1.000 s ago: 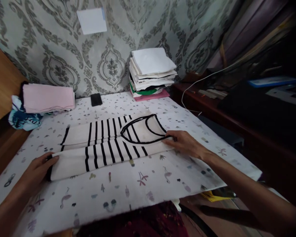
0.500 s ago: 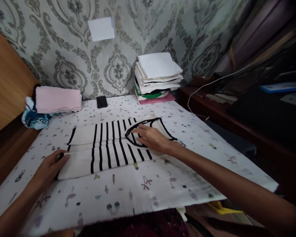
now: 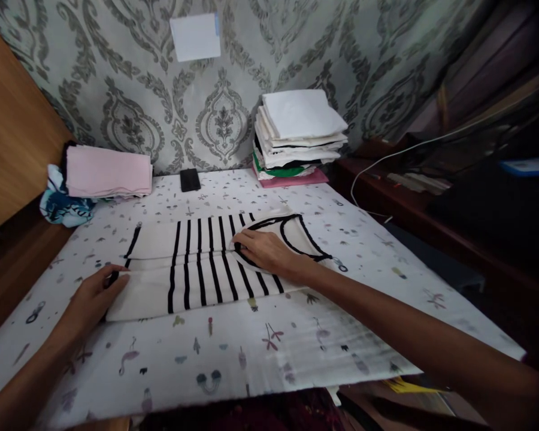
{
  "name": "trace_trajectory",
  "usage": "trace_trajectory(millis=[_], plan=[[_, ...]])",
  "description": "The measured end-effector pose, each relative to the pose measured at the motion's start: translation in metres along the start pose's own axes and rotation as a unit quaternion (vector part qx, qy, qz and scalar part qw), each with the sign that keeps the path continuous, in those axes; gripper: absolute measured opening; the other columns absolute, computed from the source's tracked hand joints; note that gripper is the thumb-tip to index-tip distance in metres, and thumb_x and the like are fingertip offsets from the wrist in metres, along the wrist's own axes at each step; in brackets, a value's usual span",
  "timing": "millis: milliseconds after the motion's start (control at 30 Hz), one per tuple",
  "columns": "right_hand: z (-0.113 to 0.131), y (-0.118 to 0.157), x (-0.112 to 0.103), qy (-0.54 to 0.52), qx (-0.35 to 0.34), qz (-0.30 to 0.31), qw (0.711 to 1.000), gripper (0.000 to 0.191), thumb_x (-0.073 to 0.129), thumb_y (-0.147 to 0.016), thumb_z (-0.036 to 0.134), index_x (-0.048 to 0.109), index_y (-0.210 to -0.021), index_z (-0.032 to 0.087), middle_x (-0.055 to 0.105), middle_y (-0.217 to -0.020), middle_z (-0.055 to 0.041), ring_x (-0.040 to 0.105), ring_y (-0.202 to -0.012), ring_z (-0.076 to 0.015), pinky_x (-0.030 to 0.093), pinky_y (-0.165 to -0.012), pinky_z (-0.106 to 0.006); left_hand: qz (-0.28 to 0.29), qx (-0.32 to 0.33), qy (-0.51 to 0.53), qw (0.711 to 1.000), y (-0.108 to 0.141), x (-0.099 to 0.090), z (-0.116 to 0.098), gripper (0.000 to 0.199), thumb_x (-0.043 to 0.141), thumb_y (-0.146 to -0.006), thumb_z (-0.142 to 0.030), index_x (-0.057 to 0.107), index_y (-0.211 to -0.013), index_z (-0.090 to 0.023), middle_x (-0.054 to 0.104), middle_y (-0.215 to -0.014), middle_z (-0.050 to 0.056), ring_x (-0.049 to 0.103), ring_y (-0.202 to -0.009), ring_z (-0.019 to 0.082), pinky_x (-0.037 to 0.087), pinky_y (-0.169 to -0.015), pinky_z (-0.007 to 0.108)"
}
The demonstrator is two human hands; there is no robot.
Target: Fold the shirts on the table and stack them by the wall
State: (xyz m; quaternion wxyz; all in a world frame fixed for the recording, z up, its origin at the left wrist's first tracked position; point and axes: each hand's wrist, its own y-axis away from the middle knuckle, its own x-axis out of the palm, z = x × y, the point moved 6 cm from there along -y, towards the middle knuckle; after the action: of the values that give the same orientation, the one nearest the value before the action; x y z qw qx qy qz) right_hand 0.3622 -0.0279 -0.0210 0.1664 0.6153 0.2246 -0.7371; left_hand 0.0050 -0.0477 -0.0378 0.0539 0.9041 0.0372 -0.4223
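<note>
A white knit top (image 3: 153,287) with black stripes and black trim lies folded lengthwise on the patterned white cloth. At its left end, my left hand (image 3: 94,293) has the black-trimmed hem between thumb and fingers. My right hand (image 3: 267,251) rests over the neckline, its fingertips closed on the pointed tip of the black neck trim. Part of the neckline is hidden under that hand.
Behind the top, a tall stack of folded clothes (image 3: 303,115) stands against the wall at right. Folded pink cloth (image 3: 108,170) sits at back left beside a blue patterned cloth (image 3: 63,200). A black wallet-like item (image 3: 190,179) lies between. A white cable (image 3: 413,145) runs at right.
My right fingers have gone from lying stretched over the neckline to closing on its tip, which has shifted slightly. My left hand stays at the hem. The camera view has shifted a little.
</note>
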Motion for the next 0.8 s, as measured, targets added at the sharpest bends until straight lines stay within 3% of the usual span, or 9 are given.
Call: trace_trajectory(millis=[300, 433, 533, 700, 800], plan=[[0.0, -0.003, 0.003, 0.042, -0.02, 0.002, 0.999, 0.024, 0.046, -0.096, 0.011, 0.068, -0.103, 0.016, 0.067, -0.101, -0.0086, 0.059, -0.082, -0.0167, 0.028, -0.058, -0.027, -0.001, -0.002, 0.013, 1.0, 0.001, -0.001, -0.005, 0.059, 0.055, -0.075, -0.069, 0.066, -0.11, -0.021, 0.055, -0.062, -0.003, 0.047, -0.056, 0.016, 0.034, -0.048, 0.024], [-0.001, -0.001, -0.002, 0.004, -0.029, 0.003, 1.0, 0.025, 0.046, -0.094, 0.011, 0.069, -0.104, 0.016, 0.068, -0.105, -0.0082, 0.061, -0.085, -0.0173, 0.032, -0.062, -0.027, -0.002, 0.0, 0.013, 1.0, -0.001, -0.001, -0.009, 0.056, 0.056, -0.075, -0.067, 0.066, -0.104, -0.021, 0.055, -0.062, -0.002, 0.047, -0.056, 0.015, 0.033, -0.048, 0.024], [-0.001, -0.002, -0.005, -0.046, -0.014, -0.003, 0.999, 0.02, 0.052, -0.095, 0.023, 0.07, -0.1, 0.017, 0.07, -0.104, -0.0067, 0.062, -0.086, -0.0187, 0.037, -0.067, -0.027, 0.001, 0.0, 0.014, 1.0, -0.001, -0.002, -0.01, 0.054, 0.056, -0.075, -0.067, 0.066, -0.102, -0.021, 0.052, -0.062, -0.003, 0.046, -0.057, 0.015, 0.033, -0.05, 0.024], [-0.001, -0.005, 0.002, -0.049, 0.005, -0.002, 0.999, 0.015, 0.054, -0.093, 0.026, 0.067, -0.096, 0.018, 0.069, -0.102, -0.0071, 0.063, -0.087, -0.0204, 0.038, -0.066, -0.027, 0.054, 0.002, 0.053, 0.997, 0.002, -0.002, -0.011, 0.055, 0.062, -0.075, -0.06, 0.06, -0.115, -0.022, 0.044, -0.063, -0.005, 0.045, -0.059, 0.015, 0.033, -0.052, 0.024], [-0.001, -0.006, 0.006, -0.058, -0.003, -0.01, 0.998, 0.016, 0.049, -0.095, 0.023, 0.065, -0.093, 0.019, 0.068, -0.098, -0.0069, 0.063, -0.086, -0.02, 0.038, -0.064, -0.027, 0.057, -0.004, 0.084, 0.995, 0.003, -0.003, -0.014, 0.059, 0.067, -0.071, -0.053, 0.055, -0.121, -0.023, 0.048, -0.067, -0.005, 0.051, -0.064, 0.017, 0.038, -0.056, 0.025]])
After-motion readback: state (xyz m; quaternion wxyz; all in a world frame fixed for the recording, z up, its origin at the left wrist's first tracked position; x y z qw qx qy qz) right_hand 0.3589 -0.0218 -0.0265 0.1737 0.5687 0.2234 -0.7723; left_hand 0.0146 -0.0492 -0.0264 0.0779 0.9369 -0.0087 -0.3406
